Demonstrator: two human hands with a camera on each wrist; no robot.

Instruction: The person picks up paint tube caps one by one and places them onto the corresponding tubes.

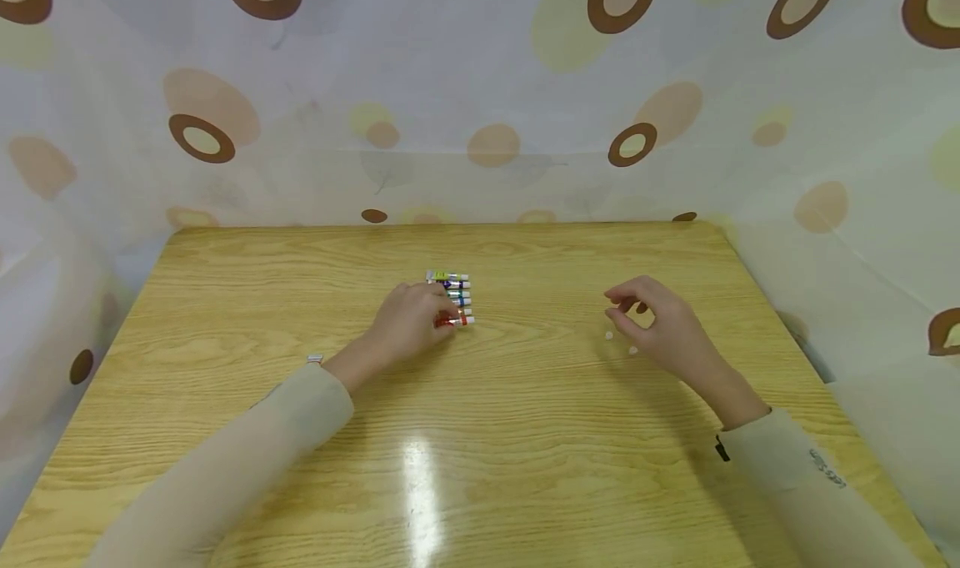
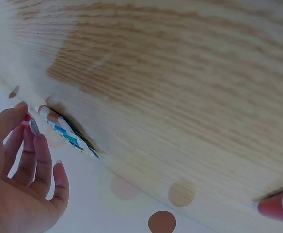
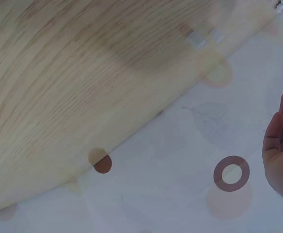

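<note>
A row of several small paint tubes [image 1: 459, 285] with white caps lies side by side on the table, yellow at the far end. My left hand [image 1: 411, 322] is at the near end of this row, pinching a red paint tube [image 1: 454, 321] between thumb and fingers. In the left wrist view, the red tube's silver end [image 2: 34, 127] sticks out at the fingertips. My right hand [image 1: 660, 326] hovers with bent fingers and a gap between thumb and forefinger. Two small white pieces [image 1: 609, 335] [image 3: 197, 40] lie on the table below it.
Partly hidden behind the left sleeve [image 1: 300, 409], a silver-ended tube [image 1: 315, 358] lies on the table. Wood-grain tabletop [image 1: 495, 434] spreads between the arms. A white curtain [image 1: 450, 67] with brown rings hangs along the back and sides.
</note>
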